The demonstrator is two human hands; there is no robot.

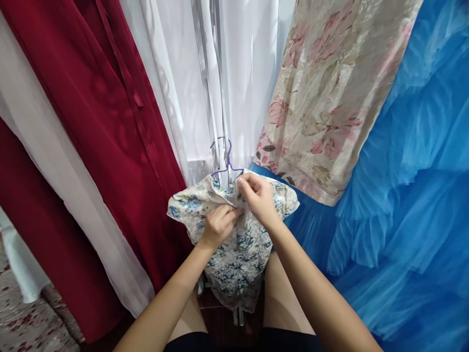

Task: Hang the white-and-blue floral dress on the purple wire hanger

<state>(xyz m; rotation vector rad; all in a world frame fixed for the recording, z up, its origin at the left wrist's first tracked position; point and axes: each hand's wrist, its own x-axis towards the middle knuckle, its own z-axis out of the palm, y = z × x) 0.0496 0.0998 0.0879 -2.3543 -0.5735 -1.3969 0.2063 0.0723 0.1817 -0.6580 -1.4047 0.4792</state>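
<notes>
Blue-flowered garment point(234, 264): one, pale with blue and green blooms, on a purple hanger in front of the person, its lower part between two bare thighs point(289, 293)
Long axis: runs from neckline to hem, nearly straight down the view; the neckline points away from the person, the hem toward them
Short sleeves point(289, 201): two, one flaring out beyond each end of the hanger
Purple hanger point(229, 164): one, hook upward with its tip curling left, its stem rising at the middle of the neckline; whether the hook hangs on anything, I cannot tell
Left hand point(219, 222): fingers closed, gripping the front of the garment below the hanger's middle
Right hand point(255, 192): thumb and fingers pinching the neckline edge, just under the hanger's right arm and above the other hand
Pale strips point(240, 318): two ends visible, dangling below the hem
Hanging cloths: two dark red panels point(95, 112) with one pale length point(78, 146) between them at left; white fabric point(252, 83) behind the hanger; one beige, pink-flowered piece point(330, 93) to its right; blue ruffled tulle point(410, 205) at far right
</notes>
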